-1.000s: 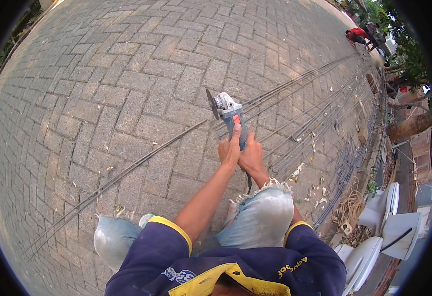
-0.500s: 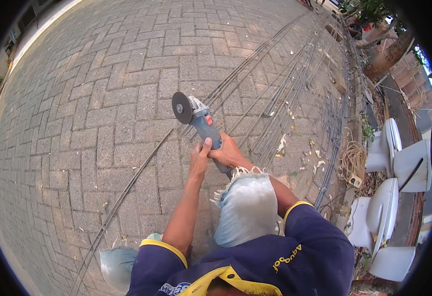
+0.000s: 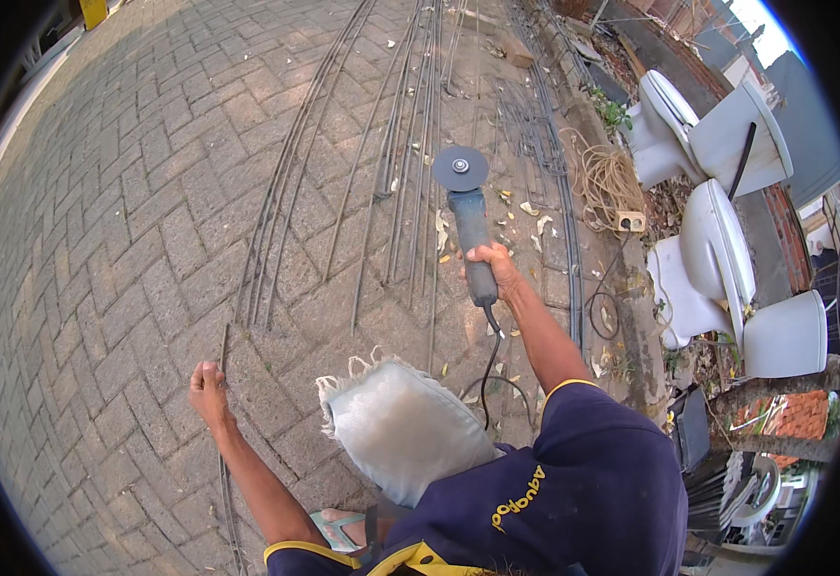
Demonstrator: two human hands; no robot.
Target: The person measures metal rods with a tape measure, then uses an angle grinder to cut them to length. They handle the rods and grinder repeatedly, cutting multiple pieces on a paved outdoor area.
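Observation:
My right hand (image 3: 499,269) is wrapped round the rear body of an angle grinder (image 3: 472,226), held out over the paving. Its thin dark cutting disc (image 3: 473,180) points away from me, and a black cord (image 3: 488,370) runs from the back end. Off to the left, my left hand (image 3: 211,396) has its fingers curled closed. It lies over the line of thin steel rods (image 3: 225,470) on the ground. Whether it grips a rod or something small cannot be made out.
Long steel rods (image 3: 295,158) lie ahead on the brick paving (image 3: 122,250). On the right, a coiled cable (image 3: 604,182) ends in a socket block (image 3: 631,222), near white toilets (image 3: 712,240). My frayed-denim knee (image 3: 405,427) rises between my arms.
My left hand has let go of the grinder and moved down left to the rods. My right hand has swung the grinder to the right. The whole view has turned.

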